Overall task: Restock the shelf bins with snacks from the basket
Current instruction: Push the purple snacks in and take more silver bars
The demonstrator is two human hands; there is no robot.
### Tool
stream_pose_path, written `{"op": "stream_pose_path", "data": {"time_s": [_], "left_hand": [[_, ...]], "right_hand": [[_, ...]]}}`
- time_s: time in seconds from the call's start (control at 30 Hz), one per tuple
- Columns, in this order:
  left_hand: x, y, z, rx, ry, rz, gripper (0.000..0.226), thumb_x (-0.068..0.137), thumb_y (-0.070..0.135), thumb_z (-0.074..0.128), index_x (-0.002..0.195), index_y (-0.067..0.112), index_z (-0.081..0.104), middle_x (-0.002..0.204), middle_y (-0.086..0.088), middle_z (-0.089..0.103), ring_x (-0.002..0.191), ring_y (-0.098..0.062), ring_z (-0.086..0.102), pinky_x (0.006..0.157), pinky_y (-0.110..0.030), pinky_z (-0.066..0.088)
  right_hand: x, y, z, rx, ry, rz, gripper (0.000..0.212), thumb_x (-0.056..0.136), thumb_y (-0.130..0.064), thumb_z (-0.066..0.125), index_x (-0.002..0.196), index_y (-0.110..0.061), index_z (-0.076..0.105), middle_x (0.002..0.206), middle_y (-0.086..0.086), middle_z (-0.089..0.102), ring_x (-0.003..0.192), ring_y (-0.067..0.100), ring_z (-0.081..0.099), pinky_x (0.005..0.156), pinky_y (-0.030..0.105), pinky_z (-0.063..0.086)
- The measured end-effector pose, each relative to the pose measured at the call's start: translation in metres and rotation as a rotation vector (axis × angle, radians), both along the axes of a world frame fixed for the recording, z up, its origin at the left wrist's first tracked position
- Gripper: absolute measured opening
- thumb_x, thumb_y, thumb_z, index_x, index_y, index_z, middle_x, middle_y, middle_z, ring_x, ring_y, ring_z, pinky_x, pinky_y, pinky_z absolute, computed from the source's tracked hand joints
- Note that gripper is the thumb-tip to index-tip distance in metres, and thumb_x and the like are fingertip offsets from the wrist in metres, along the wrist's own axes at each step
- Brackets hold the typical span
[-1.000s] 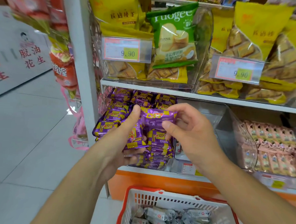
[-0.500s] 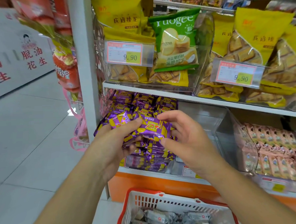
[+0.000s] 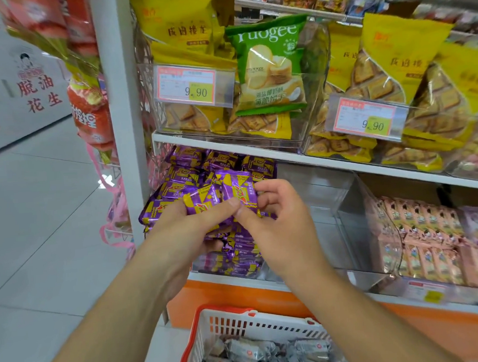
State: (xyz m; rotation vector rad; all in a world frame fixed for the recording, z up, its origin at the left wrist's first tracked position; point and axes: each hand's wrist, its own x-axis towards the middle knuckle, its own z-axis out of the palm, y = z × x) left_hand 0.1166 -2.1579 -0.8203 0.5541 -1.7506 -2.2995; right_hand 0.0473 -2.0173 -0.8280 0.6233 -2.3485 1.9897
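Both hands meet in front of the left bin on the middle shelf, which is heaped with purple-and-yellow snack packs [image 3: 220, 165]. My left hand [image 3: 185, 233] grips a bunch of these purple packs, thumb across the top one [image 3: 203, 200]. My right hand [image 3: 279, 223] pinches another purple pack [image 3: 239, 190] between thumb and fingers, right beside the left thumb. Below, the red-and-white basket [image 3: 239, 323] holds several silver-grey wrapped snacks [image 3: 258, 351].
A clear, nearly bare bin [image 3: 327, 204] stands right of the purple packs, then a bin of pink packs [image 3: 429, 240]. The shelf above carries yellow biscuit bags [image 3: 408, 61], a green bag [image 3: 270, 68] and price tags. A white shelf post [image 3: 117, 104] and hanging red bags [image 3: 90, 111] stand left.
Both hands have dropped a little toward the purple heap and come together. The right hand's pack has turned more upright, and its thumb now meets the left thumb.
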Motion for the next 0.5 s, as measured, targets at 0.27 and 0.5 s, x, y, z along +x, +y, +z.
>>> {"op": "stream_pose_path", "data": {"time_s": [0.27,0.5], "left_hand": [[0.002,-0.013,0.003,0.029,-0.015,0.057,0.044,0.076,0.025,0.088,0.112,0.005,0.074,0.105,-0.019,0.077,0.075,-0.026,0.069,0.062,-0.033,0.049],[0.007,-0.022,0.003,-0.077,-0.082,-0.107,0.05,0.066,0.034,0.092,0.107,0.01,0.077,0.105,-0.016,0.078,0.08,-0.027,0.07,0.069,-0.036,0.046]], "right_hand": [[-0.005,0.011,0.001,0.139,0.139,0.136,0.059,0.079,0.008,0.049,0.12,-0.033,0.061,0.113,-0.013,0.06,0.096,0.012,0.064,0.073,0.031,0.054],[-0.01,0.016,0.009,0.363,0.373,0.358,0.09,0.073,0.021,0.055,0.149,-0.027,0.054,0.152,-0.012,0.047,0.146,0.005,0.041,0.118,0.029,0.037]]}}
